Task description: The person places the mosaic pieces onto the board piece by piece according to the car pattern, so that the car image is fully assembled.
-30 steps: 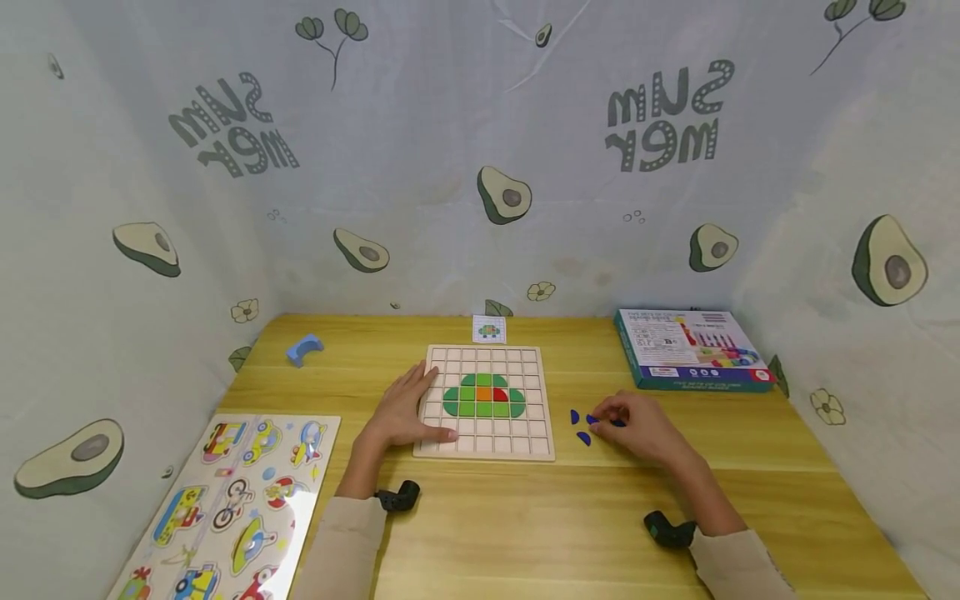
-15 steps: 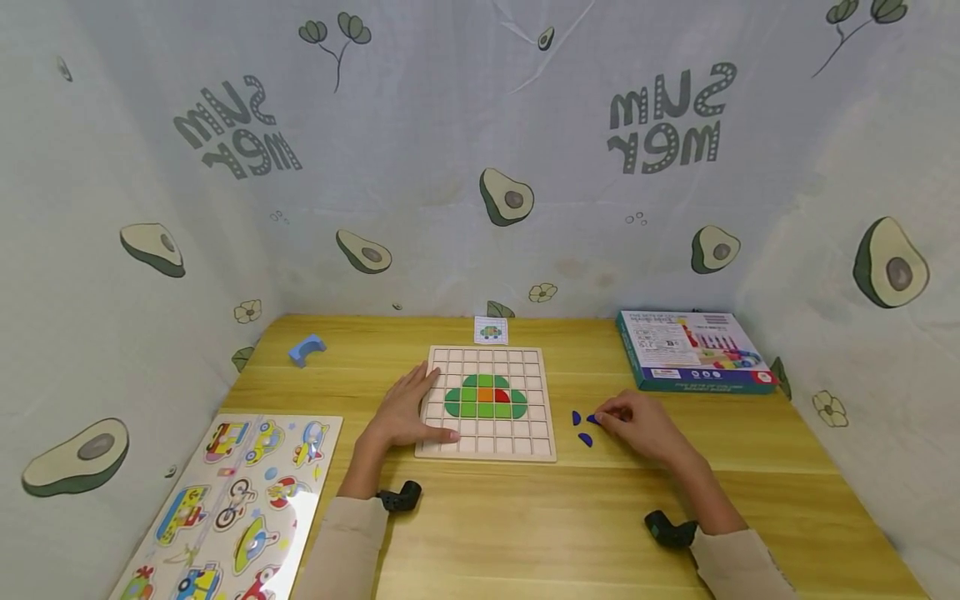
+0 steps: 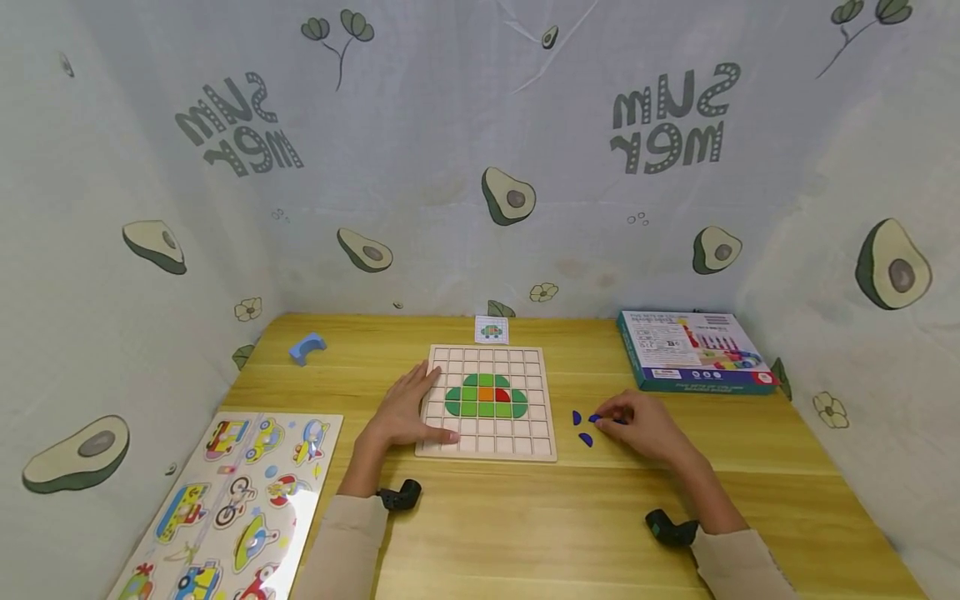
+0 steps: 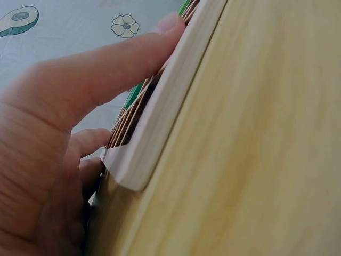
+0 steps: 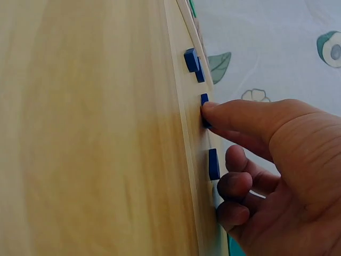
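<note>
A square wooden grid board (image 3: 487, 448) lies mid-table, with green, orange and red pieces forming a car shape in its cells. My left hand (image 3: 403, 410) rests across its left edge, thumb extended over the near left corner and fingers along the side. To the board's right, my right hand (image 3: 643, 427) pinches a blue half-round piece (image 5: 204, 98) between thumb and index finger, low at the tabletop. Two loose blue half-rounds (image 3: 576, 417) lie left of those fingertips. Another blue piece (image 5: 213, 164) sits under the curled other fingers.
A small pattern card (image 3: 491, 330) lies behind the board. At the back right is a boxed game (image 3: 693, 350). A blue arch block (image 3: 307, 347) sits back left, and a vehicle picture puzzle (image 3: 247, 492) covers the front left. Printed cloth surrounds the table.
The right thumb and index finger have shifted slightly at the blue half-round piece. My left hand and the board hold their places.
</note>
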Demonstrator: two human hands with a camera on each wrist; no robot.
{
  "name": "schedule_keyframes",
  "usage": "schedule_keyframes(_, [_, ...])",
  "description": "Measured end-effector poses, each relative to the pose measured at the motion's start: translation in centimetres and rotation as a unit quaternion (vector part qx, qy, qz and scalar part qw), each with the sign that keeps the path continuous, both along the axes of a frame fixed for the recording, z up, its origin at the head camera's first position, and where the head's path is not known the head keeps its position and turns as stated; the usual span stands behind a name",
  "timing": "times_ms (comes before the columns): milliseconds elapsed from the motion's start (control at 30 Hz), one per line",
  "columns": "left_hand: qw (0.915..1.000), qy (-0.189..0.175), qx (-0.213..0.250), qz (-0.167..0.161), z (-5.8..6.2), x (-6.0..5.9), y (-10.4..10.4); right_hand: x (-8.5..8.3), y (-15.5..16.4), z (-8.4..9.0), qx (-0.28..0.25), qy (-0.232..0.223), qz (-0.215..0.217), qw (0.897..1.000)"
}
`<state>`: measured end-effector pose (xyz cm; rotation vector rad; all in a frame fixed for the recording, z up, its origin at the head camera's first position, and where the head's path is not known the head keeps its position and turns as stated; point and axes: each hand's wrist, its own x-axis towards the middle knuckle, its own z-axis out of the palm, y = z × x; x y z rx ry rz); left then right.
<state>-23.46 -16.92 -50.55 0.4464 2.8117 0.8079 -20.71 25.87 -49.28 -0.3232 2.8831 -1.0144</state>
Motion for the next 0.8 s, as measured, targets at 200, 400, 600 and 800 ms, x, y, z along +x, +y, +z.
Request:
schedule_keyframes(200, [1.0, -0.001, 0.0, -0.003, 0.0, -0.1, 0.0, 0.0, -0.2, 0.1, 0.002, 0.008, -0.007, 1.0])
schedule_keyframes(400, [1.0, 0.0, -0.001, 0.001, 0.1, -0.1, 0.0, -0.1, -1.2, 0.6, -0.006, 0.017, -0.003, 1.0])
schedule_keyframes(600, [1.0, -0.002, -0.002, 0.001, 0.1, 0.0, 0.1, -0.3, -2.5, 0.8, -0.016, 0.023, -0.003, 1.0])
schedule_keyframes(800, [1.0, 0.004, -0.002, 0.0, 0.0, -0.1, 0.0, -0.6, -4.6, 0.9, -0.045, 0.023, 0.01, 0.999])
